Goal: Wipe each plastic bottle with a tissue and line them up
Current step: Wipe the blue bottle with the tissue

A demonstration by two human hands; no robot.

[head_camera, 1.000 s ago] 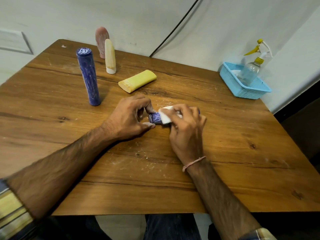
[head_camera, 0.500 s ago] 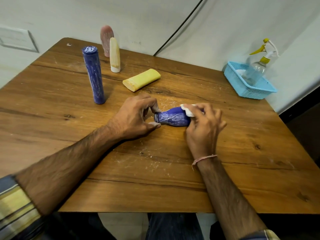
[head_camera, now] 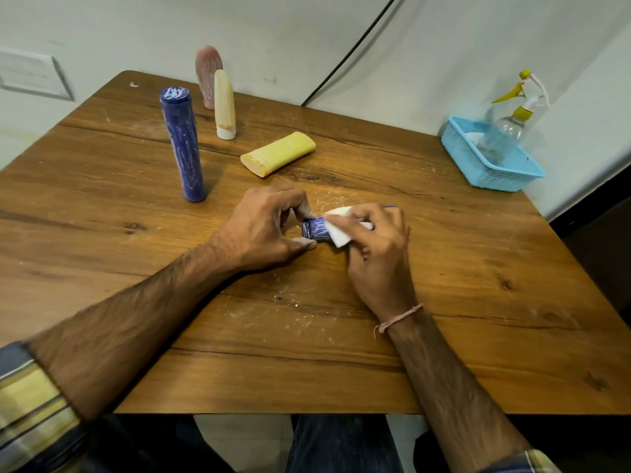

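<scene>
Mid-wipe on short blue bottle [head_camera: 316, 228], lying on its side mid-tabletop [head_camera: 444, 302]. Left hand [head_camera: 263, 230] fingers curled, pinching its left end. Right hand [head_camera: 379, 254] fingers wrapped round tissue [head_camera: 338, 230], pressing it onto the body. Upright at back left: tall blue bottle [head_camera: 182, 145], cream bottle [head_camera: 224, 104], pink bottle [head_camera: 206, 75], no clear line. Yellow bottle [head_camera: 278, 153] lying flat, likely unwiped. Roughly halfway, at a guess. Basket [head_camera: 488, 179] at right edge: spray bottle [head_camera: 502, 131] inside, plus something white, unclear.
</scene>
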